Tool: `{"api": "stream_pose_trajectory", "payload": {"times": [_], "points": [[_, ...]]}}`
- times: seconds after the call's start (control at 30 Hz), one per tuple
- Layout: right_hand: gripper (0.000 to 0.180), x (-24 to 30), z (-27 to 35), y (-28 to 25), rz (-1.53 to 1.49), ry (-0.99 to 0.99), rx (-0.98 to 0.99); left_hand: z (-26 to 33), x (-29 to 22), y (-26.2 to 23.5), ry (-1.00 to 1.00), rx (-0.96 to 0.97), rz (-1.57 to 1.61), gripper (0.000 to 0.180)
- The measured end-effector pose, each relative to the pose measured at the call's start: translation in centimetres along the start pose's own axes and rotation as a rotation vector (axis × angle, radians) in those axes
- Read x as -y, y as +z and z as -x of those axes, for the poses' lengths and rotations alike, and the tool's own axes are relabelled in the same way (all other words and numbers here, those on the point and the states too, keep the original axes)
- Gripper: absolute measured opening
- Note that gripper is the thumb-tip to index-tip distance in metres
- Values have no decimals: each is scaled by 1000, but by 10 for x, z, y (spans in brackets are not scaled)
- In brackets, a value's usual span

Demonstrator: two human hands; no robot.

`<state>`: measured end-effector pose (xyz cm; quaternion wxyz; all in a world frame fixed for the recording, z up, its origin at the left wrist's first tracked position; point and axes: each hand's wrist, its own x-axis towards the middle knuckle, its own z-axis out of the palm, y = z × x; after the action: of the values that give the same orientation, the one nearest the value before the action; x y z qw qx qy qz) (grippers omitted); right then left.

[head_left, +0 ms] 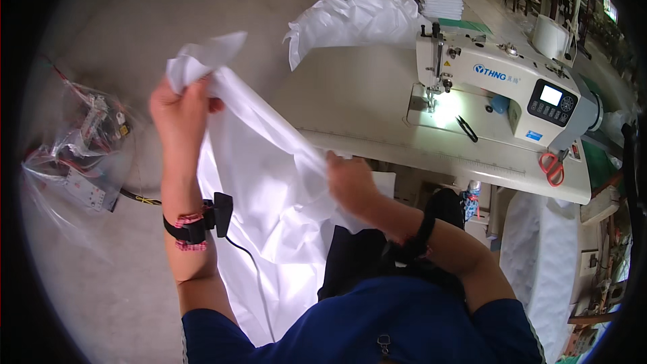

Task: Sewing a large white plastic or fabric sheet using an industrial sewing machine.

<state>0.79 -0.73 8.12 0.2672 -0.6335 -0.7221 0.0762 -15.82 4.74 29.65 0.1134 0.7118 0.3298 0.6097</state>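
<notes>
White sheeting (259, 182) is pinched in the left hand (180, 106) and right hand (350, 183), near a sewing machine (488, 67), snips (468, 129) and scissors (553, 164).

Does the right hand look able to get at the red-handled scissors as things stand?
Probably, once freed: the right hand holds the white sheet, but the scissors lie uncovered near the tabletop's near right corner, with nothing visible standing between.

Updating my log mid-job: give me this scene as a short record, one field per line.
Left hand: gripping the upper end of the white sheet
Right hand: gripping the sheet lower down, near the table
Sewing machine: on the table; screen lit
Tools on table: black snips, red-handled scissors
Table's far side: crumpled white material
Person's left: clear plastic bag holding parts
</notes>
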Motion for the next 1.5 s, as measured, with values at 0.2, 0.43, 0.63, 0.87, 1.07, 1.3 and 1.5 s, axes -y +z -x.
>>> {"api": "stream_pose_trajectory", "payload": {"times": [0.2,0.43,0.63,0.87,1.07,1.3,1.5], "points": [[32,-98,68,-121,-425,-61,46,-122,59,-210,-28,-674,-224,27],[29,-235,265,-233,-724,-208,-6,-216,185,-340,435,-569,-902,41],[31,-219,323,-169,-1124,757,-409,-144,263,41,-486,197,-800,40],[80,-217,389,-149,-699,1429,-322,67,288,204,-243,704,-703,79],[40,-284,507,-120,516,1619,102,114,264,179,-307,826,-841,58],[13,-143,139,-157,48,458,-451,164,322,131,48,435,-1055,53],[53,-137,-107,-20,10,102,-19,163,258,200,-179,334,-920,52]]}}
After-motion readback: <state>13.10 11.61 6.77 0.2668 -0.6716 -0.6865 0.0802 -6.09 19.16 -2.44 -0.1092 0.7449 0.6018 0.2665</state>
